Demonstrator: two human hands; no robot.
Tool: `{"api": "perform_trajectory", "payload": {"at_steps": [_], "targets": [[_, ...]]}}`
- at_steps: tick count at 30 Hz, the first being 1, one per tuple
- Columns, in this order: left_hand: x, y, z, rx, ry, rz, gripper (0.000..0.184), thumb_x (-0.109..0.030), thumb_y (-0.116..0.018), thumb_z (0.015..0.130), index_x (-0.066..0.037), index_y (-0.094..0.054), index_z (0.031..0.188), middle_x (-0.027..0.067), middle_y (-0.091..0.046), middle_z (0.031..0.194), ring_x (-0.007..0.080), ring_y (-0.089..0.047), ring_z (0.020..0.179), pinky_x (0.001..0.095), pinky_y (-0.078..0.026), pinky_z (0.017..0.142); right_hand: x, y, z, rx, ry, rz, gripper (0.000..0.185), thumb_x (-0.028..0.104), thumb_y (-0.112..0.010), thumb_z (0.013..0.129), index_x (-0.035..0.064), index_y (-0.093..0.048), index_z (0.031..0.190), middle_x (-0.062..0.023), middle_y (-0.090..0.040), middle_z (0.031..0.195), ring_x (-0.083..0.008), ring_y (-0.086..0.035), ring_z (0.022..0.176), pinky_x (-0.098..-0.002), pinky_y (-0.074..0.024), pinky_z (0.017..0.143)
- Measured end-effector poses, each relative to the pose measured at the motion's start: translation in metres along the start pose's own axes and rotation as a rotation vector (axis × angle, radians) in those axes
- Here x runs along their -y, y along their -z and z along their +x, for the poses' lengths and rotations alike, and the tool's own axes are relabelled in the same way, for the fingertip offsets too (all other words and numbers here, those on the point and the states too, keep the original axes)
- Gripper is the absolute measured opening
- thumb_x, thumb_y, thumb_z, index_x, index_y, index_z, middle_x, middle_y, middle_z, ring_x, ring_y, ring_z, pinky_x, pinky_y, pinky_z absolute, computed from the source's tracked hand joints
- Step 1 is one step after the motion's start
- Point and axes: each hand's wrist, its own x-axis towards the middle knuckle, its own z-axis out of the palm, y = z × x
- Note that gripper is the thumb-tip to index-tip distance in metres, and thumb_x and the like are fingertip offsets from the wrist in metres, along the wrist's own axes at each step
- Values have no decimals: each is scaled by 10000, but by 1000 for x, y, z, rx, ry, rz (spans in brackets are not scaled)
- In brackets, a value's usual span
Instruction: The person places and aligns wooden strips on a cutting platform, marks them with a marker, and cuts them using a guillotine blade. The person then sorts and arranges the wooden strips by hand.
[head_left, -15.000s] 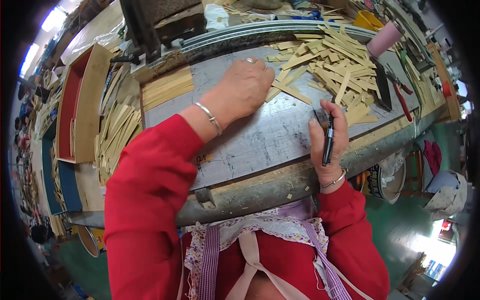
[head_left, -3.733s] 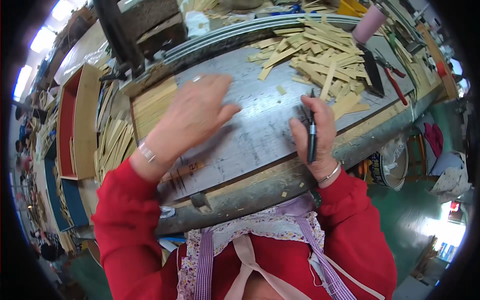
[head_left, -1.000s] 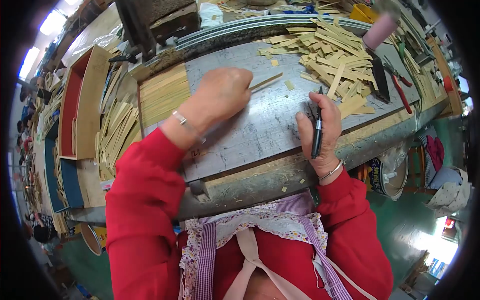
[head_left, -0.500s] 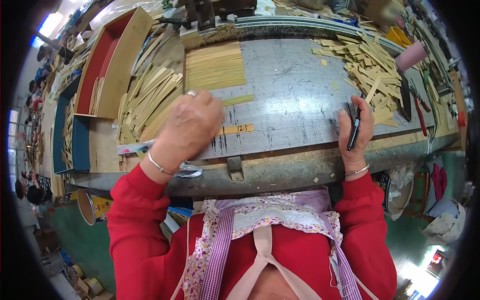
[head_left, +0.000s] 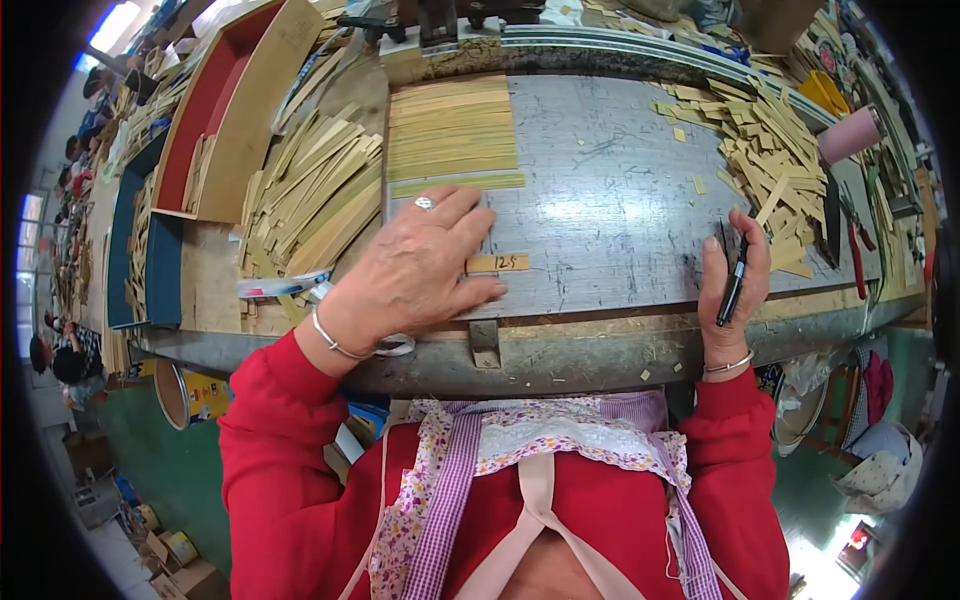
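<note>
My left hand [head_left: 415, 260] lies palm down on the grey board [head_left: 600, 210], fingers apart. Its fingertips are at or just below a narrow green bamboo strip [head_left: 500, 181]; contact cannot be made out. Above that strip, several bamboo strips [head_left: 450, 125] lie side by side in a flat block at the board's upper left corner. Between thumb and forefinger shows a short strip marked "125" [head_left: 505, 263], its left end hidden by the hand. On the right, my right hand [head_left: 737, 285] is curled around a black marker pen [head_left: 731, 293], held above the board's lower edge.
Loose strips [head_left: 310, 190] are heaped left of the board, beside a red-lined wooden box [head_left: 245, 110] and a blue box [head_left: 165, 270]. Cut pieces [head_left: 775, 150] pile up at the right, near a pink roll [head_left: 850, 135] and red-handled pliers [head_left: 856, 255]. A metal rail [head_left: 640, 50] runs along the back.
My left hand has moved from a blurred, curled position to lie flat with fingers spread. The separate green strip now sits closer to the block. The view has shifted slightly.
</note>
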Motion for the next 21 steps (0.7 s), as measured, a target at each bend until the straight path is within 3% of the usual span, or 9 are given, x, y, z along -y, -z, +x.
{"api": "perform_trajectory", "payload": {"at_steps": [11, 12, 17, 21], "targets": [[7, 4, 1, -4, 25, -8, 556, -338, -720, 762, 21, -534, 1143, 234, -559, 1180, 422, -530, 1100, 462, -438, 928, -1, 1, 0, 4, 26, 24, 423, 131, -695, 767, -6, -563, 1145, -152, -612, 1070, -315, -575, 976, -390, -446, 881], [5, 4, 4, -11, 14, 9, 539, -315, -726, 749, 20, -539, 1128, 226, -564, 1163, 415, -534, 1079, 458, -443, 914, 1, 2, 2, -26, 77, 22, 420, 125, -696, 753, -5, -566, 1131, -157, -607, 1049, -319, -574, 948, -392, -450, 858], [-8, 12, 27, -13, -55, 68, 502, -256, -736, 728, 14, -557, 1112, 211, -580, 1133, 399, -547, 1031, 448, -452, 882, 2, 9, 4, -30, -68, 197, 427, 119, -698, 725, -9, -576, 1114, -165, -604, 1051, -332, -578, 949, -392, -456, 852], [-30, 11, 75, 24, -155, 27, 448, -221, -699, 776, 13, -547, 1127, 206, -576, 1156, 392, -537, 1077, 439, -442, 912, -18, 35, 9, -83, -49, 50, 438, 121, -705, 721, -10, -571, 1116, -173, -602, 1058, -344, -579, 971, -398, -456, 860]]}}
